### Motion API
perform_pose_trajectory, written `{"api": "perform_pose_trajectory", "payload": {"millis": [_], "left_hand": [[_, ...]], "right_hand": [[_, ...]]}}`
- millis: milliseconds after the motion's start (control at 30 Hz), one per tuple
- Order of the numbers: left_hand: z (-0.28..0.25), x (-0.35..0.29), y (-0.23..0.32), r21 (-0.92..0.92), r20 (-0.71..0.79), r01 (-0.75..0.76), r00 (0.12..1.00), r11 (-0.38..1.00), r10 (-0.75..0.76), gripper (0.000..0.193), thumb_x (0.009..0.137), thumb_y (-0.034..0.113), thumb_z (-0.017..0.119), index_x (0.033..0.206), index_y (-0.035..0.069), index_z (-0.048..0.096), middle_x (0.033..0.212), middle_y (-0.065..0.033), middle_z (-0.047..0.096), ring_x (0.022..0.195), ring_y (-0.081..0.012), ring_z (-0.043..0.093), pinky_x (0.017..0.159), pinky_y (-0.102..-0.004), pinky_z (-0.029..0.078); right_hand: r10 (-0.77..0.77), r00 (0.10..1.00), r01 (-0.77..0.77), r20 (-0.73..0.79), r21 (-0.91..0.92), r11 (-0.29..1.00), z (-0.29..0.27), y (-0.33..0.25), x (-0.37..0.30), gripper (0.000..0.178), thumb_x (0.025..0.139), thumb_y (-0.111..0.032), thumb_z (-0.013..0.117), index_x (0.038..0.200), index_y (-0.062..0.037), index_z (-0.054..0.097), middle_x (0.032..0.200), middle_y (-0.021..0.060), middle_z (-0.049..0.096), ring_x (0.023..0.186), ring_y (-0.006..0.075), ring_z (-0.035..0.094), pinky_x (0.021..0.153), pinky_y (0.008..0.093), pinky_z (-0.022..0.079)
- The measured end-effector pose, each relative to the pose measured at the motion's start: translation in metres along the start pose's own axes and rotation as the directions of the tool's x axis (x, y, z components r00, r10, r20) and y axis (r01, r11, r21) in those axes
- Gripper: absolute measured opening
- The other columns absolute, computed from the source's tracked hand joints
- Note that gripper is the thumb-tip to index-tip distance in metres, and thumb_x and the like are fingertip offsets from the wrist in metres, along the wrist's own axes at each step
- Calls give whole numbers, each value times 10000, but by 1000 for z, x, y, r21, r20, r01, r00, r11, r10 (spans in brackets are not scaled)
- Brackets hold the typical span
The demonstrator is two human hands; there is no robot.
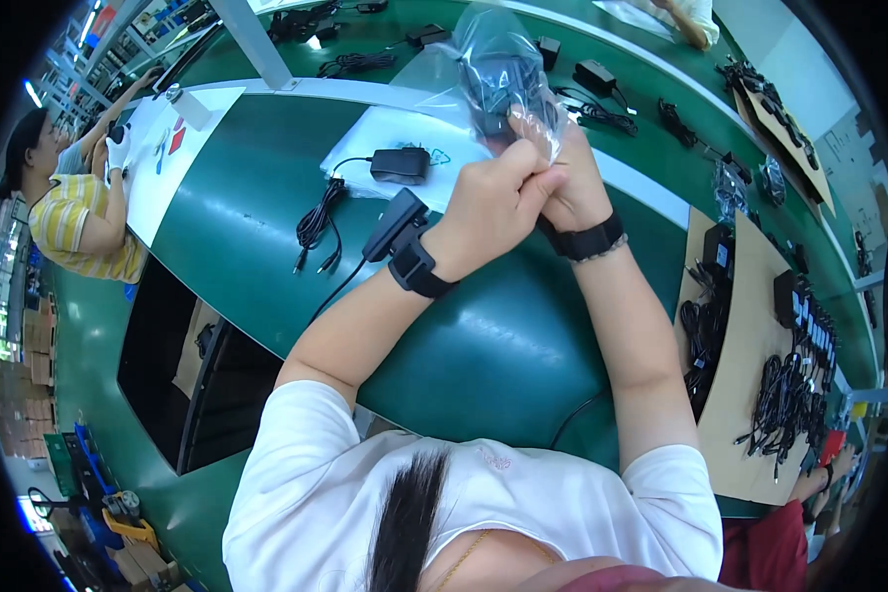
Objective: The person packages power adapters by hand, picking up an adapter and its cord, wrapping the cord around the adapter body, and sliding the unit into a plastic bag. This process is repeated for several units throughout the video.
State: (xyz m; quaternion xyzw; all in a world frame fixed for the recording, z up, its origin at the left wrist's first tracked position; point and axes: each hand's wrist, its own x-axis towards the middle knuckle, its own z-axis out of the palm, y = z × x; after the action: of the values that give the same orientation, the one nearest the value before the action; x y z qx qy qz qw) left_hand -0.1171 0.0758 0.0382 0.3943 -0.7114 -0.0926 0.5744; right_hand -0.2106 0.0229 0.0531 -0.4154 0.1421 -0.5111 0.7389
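Both hands are raised together over the bench around a clear plastic bag [503, 69] with a dark, bundled item inside that looks like a power adapter with cable. My left hand [493, 202] pinches the bag's lower edge between thumb and fingers. Close beside it, my right hand [574, 178] wraps round the bag, and its fingers partly show through the film. Left of my hands, a black power adapter [401, 166] with a coiled cable [316, 219] lies partly on a stack of clear bags [365, 133]. A black box [395, 225] with a cord sits against my left wristband.
Cardboard sheets [735, 395] at the right bear several adapters with bundled cables [787, 395]. Across the white rail more adapters [594, 77] lie on the green bench [503, 345]. A black open bin [202, 385] stands at the lower left. A co-worker [84, 212] works at the far left.
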Motion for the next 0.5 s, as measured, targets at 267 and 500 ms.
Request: {"api": "perform_pose_trajectory", "payload": {"millis": [267, 500], "left_hand": [[-27, 13, -8, 180, 242, -177, 961, 968, 131, 247, 710, 205, 694, 844, 46, 561, 631, -118, 555, 641, -300, 573, 539, -377, 433], [-98, 42, -46, 126, -56, 222, 975, 967, -216, 572, 709, 384, 712, 1089, 0, 527, 965, -112, 592, 881, -211, 543, 821, -323, 418]], "right_hand": [[-386, 900, 388, 202, -774, 501, -26, 13, 16, 736, 739, -182, 687, 1321, 14, 281, 1177, 132, 470, 1013, 217, 495, 889, 322, 405], [62, 992, 13, 114, -565, 825, -13, -10, 2, 637, 738, -206, 671, 1252, 9, 362, 956, 92, 542, 714, 135, 567, 570, 240, 471]]}}
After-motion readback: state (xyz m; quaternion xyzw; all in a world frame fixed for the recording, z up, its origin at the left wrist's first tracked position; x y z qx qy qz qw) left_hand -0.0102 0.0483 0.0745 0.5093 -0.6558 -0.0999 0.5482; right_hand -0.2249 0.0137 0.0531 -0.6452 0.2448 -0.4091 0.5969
